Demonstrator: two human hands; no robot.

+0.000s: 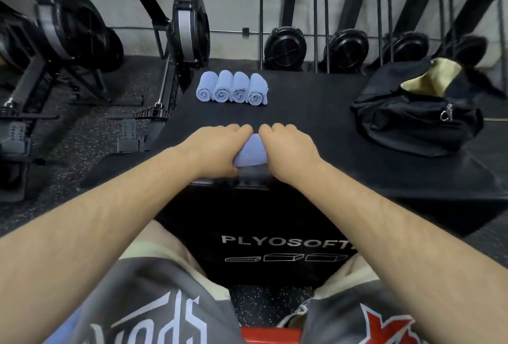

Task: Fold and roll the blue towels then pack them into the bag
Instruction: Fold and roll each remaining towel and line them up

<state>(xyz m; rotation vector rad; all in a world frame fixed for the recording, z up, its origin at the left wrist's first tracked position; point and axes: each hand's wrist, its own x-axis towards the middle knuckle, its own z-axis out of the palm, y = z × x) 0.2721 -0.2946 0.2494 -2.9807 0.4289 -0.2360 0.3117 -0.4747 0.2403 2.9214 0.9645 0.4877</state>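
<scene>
Head view: left hand (220, 148) and right hand (288, 148) both curl round a towel (251, 152); four rolls (231, 88) beyond, bag (412, 118) far right.

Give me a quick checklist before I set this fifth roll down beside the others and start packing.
1. Both hands on the towel: left hand and right hand grip the blue towel from either side. Ok.
2. Roll finished and tight: its ends are covered by the hands. Cannot tell.
3. Row ready: four rolled towels lie side by side at the far edge of the black box top, with bare space to their right. Ok.
4. Bag open: its mouth gapes, tan lining showing. Ok.
5. Room inside the bag: interior mostly hidden. Cannot tell.
</scene>
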